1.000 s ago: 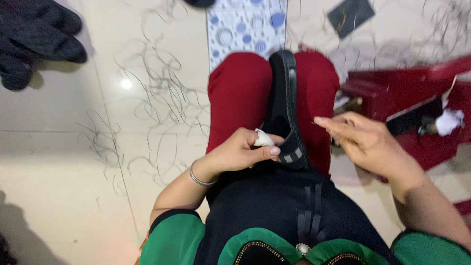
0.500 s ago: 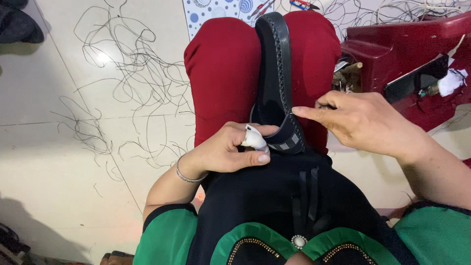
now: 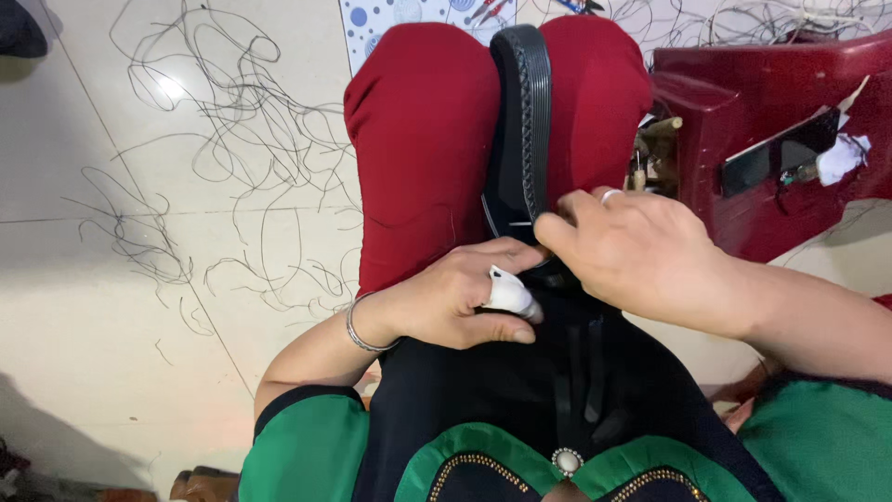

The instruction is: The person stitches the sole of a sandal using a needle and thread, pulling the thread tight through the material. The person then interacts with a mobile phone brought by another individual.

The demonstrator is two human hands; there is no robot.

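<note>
A black shoe [image 3: 520, 130] with a ribbed sole edge lies clamped between my red-trousered knees [image 3: 423, 139], its toe pointing away from me. My left hand [image 3: 455, 302] grips the near end of the shoe from the left; a white wrap covers one of its fingers and a metal bangle sits on the wrist. My right hand [image 3: 641, 256], with a ring on one finger, presses down on the near end of the shoe from the right. The fingertips of both hands meet on the shoe, and what lies under them is hidden.
Loose black threads [image 3: 214, 139] lie scattered over the pale tiled floor on the left. A dark red plastic stool or box [image 3: 780, 112] stands at the right with tools and a white scrap on it. A dotted blue-and-white sheet [image 3: 409, 14] lies beyond my knees.
My right hand has come in from the right and settled on the near end of the shoe beside my left hand. The view has tilted down and closer.
</note>
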